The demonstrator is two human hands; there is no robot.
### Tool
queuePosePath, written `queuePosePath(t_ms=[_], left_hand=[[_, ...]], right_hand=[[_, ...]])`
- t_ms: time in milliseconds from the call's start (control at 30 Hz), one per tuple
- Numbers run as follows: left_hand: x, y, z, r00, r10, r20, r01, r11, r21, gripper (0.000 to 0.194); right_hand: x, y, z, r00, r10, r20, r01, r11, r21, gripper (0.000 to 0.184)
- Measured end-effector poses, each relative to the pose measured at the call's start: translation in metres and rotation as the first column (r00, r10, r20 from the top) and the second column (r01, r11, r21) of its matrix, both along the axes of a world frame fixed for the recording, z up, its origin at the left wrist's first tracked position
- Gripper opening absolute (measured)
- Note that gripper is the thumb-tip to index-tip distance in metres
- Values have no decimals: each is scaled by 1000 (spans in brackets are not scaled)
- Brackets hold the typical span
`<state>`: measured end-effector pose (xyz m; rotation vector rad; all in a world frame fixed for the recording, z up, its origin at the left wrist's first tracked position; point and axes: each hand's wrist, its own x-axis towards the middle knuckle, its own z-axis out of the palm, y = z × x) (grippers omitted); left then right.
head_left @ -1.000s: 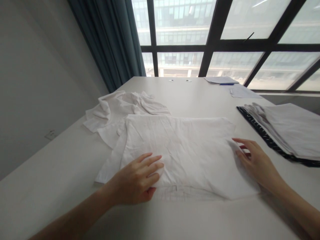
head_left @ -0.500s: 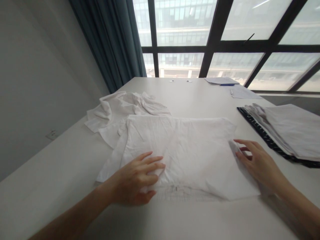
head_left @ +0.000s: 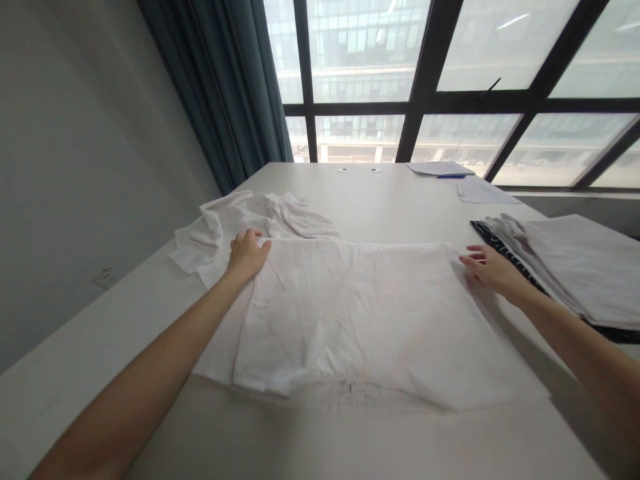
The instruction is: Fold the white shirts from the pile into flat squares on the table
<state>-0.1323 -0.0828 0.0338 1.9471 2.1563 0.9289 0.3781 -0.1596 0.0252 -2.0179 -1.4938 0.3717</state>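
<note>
A white shirt (head_left: 370, 313) lies folded into a wide rectangle on the table in front of me, lightly creased, with a small dark mark at its near edge. My left hand (head_left: 249, 257) is at its far left corner, fingers bent around the cloth edge and the thumb on the near side. At the far right corner, my right hand (head_left: 487, 270) has its bent fingers closed on the side edge; its thumb is mostly hidden. Behind my left hand lies a crumpled white garment (head_left: 280, 217), partly covered by the folded one.
On the right, a stack of folded white cloth (head_left: 585, 267) rests on a black sheet with white markings (head_left: 505, 253). Papers (head_left: 440, 169) and a blue pen (head_left: 451, 177) lie at the table's (head_left: 380, 207) far end. A dark curtain (head_left: 235, 100) and windows stand beyond.
My left hand has moved from the shirt's near left part to its far left corner. My right hand has slid away from me along the right edge to the far corner.
</note>
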Motion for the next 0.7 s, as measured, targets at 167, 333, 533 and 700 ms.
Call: queuePosePath(t_ms=[167,333,533,700], left_hand=[[1,22,-17,993,54,103,-56,998,18,24],[-3,20,-24,976,67,207,-92,989,112,26],[-15,29,-31,933,28,360,-85,986,144,37],[-20,35,-38,867,23,498,-102,986,132,50]], right_hand=[[-12,31,2,999,-48,-27,47,999,-5,32],[-21,30,-4,990,-80,-115,93,990,106,24],[-21,28,-13,964,-106,-244,150,974,172,25],[-21,30,-16,949,-138,-284,205,954,220,27]])
